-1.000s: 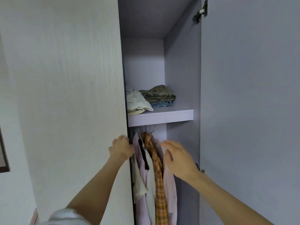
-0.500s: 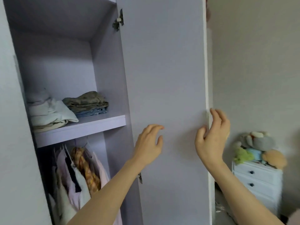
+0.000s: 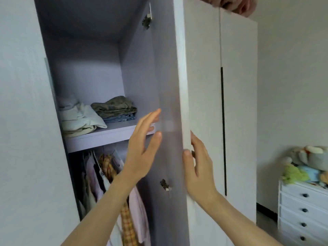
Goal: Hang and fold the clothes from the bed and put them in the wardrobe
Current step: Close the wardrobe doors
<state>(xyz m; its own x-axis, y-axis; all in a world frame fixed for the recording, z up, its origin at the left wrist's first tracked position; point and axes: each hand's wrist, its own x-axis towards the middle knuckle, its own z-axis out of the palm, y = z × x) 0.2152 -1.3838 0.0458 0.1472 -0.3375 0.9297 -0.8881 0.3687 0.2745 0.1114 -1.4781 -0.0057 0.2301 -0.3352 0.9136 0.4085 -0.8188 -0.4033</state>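
Wardrobe (image 3: 85,71) stands upright, its tall door (image 3: 165,86) edge-on, right hand (image 3: 198,167) gripping that edge, left hand (image 3: 142,148) flat-fingered beside it; inside, two folded piles (image 3: 113,109) on one shelf (image 3: 106,135), hung shirts (image 3: 106,171) below.

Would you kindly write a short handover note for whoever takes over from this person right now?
Left hand: open, fingers straight, at the inner face of the right door; contact unclear.
Right hand: gripping that door's outer edge.
Folded clothes lie on the shelf; shirts hang on the rail below.
Done: those clothes are put away.
Left: the door is partly open; closing it looks like the next step. The bed is out of view, so check for remaining clothes.
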